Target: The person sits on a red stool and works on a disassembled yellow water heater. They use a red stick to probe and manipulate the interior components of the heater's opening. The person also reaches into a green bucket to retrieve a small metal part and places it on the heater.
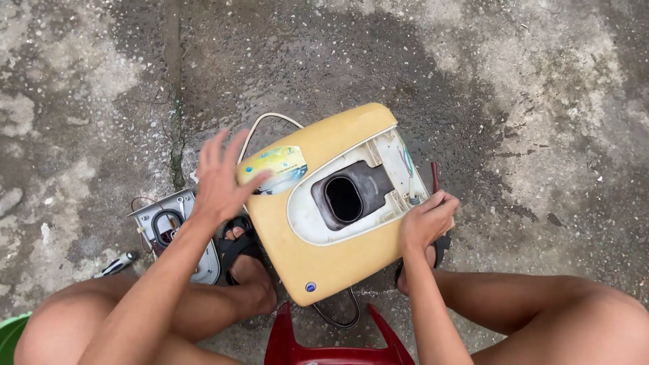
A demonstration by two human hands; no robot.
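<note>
A yellow plastic appliance housing (318, 250) lies tilted between my feet on wet concrete, with a white inner panel and a dark oval opening (345, 199) facing up. My left hand (220, 179) hovers with its fingers spread over the housing's left edge, near a coloured sticker (274, 169). My right hand (427, 217) is closed on a thin tool with a dark red shaft (435, 174), its tip at the housing's right rim beside some thin wires.
A grey metal base plate with a dark ring element (169, 233) lies left of my sandalled left foot (247, 260). A screwdriver (116, 264) rests beside it. A white cord (260, 125) loops behind the housing. A red stool edge (324, 348) and a green tub rim (10, 334) sit near me.
</note>
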